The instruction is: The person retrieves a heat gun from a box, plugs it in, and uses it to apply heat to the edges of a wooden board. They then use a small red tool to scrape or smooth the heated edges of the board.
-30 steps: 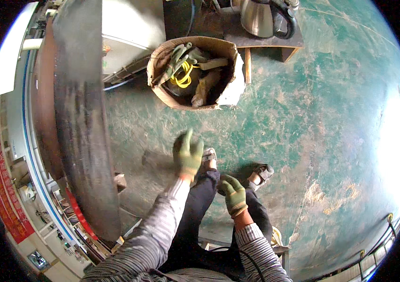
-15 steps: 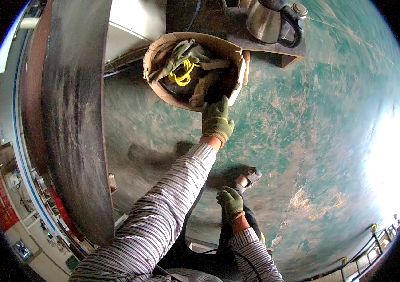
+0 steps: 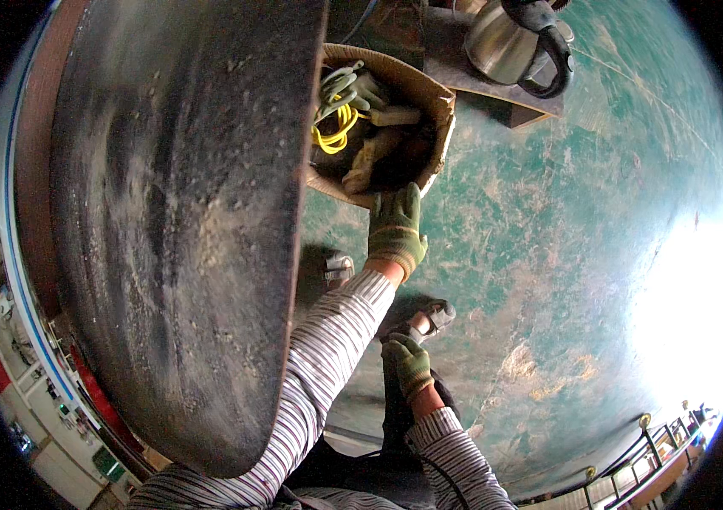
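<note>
My left hand (image 3: 397, 225), in a green knit glove, is at the near rim of a cardboard box (image 3: 442, 140). Its fingers hook over the rim, with the thumb outside. Inside the box lie grey-green work gloves (image 3: 340, 89), a coil of yellow cord (image 3: 336, 136) and a dirty brown glove-like piece (image 3: 366, 161); the box's far right interior is dark. My right hand (image 3: 411, 364), gloved the same way, rests on my dark-trousered knee, fingers laid over it and holding nothing. The left part of the box is hidden behind a dark tabletop.
The worn dark tabletop (image 3: 183, 221) fills the left side, its edge overlapping my left forearm. A steel kettle (image 3: 497, 47) with black handle stands on a low wooden stand (image 3: 446, 64) beyond the box. The floor (image 3: 540, 229) is scuffed green. A railing (image 3: 650, 442) shows at lower right.
The view has shifted, so the tabletop now covers more of the picture and the box's left side. My left hand stays at the box's rim; my right stays on the knee.
</note>
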Action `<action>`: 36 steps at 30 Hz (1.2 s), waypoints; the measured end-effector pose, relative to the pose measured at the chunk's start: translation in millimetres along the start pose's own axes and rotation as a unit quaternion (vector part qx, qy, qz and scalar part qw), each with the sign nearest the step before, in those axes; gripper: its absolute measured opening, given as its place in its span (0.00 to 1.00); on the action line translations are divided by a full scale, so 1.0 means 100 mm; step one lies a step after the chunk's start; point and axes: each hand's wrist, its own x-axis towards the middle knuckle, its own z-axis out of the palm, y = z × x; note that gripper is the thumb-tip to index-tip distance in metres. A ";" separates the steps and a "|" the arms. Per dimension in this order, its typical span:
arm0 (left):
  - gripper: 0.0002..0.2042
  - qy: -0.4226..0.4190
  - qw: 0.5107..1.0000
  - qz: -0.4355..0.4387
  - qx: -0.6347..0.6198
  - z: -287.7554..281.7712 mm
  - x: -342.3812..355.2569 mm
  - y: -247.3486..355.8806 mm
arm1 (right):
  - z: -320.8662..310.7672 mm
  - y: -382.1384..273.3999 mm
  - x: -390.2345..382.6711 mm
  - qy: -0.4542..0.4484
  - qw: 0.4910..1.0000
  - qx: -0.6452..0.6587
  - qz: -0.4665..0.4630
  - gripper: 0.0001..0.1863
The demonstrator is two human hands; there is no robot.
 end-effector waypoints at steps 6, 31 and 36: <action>0.50 0.012 1.000 0.004 0.001 0.01 0.03 -0.08 | 0.15 -0.21 0.11 -0.035 0.992 -0.055 -0.104 0.17; 0.24 -0.034 0.997 -0.050 0.045 -0.36 1.03 -1.41 | 1.21 -2.69 2.07 0.050 0.416 -0.456 -0.785 0.09; 0.25 -0.076 0.969 -0.213 0.098 0.11 1.56 -1.85 | 1.24 -2.68 2.11 0.061 0.407 -0.447 -0.794 0.09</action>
